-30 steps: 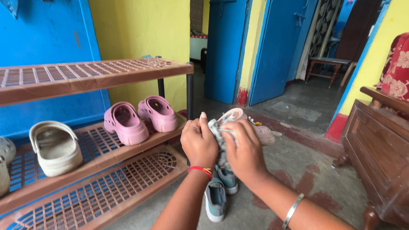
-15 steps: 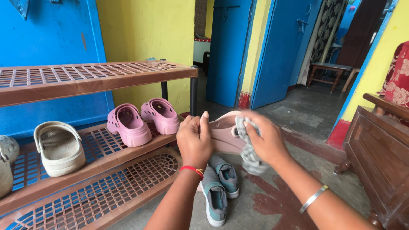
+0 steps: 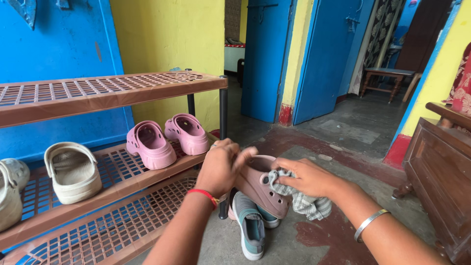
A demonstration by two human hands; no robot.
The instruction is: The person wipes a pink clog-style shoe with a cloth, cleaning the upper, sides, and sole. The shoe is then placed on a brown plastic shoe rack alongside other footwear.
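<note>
Now left hand (image 3: 222,167) grips the clog (image 3: 262,189) by its heel end; right hand (image 3: 305,176) clutches a cloth (image 3: 304,202) (checked) against it, sneakers (image 3: 250,223) just below.

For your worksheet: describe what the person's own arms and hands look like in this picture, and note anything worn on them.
Both forearms are bare, with no sleeves in view. The left hand has a thin red thread band tied around the wrist. The right hand has a plain silver-coloured metal bangle sitting further up the forearm. No gloves or watch show; rings cannot be made out.
</note>
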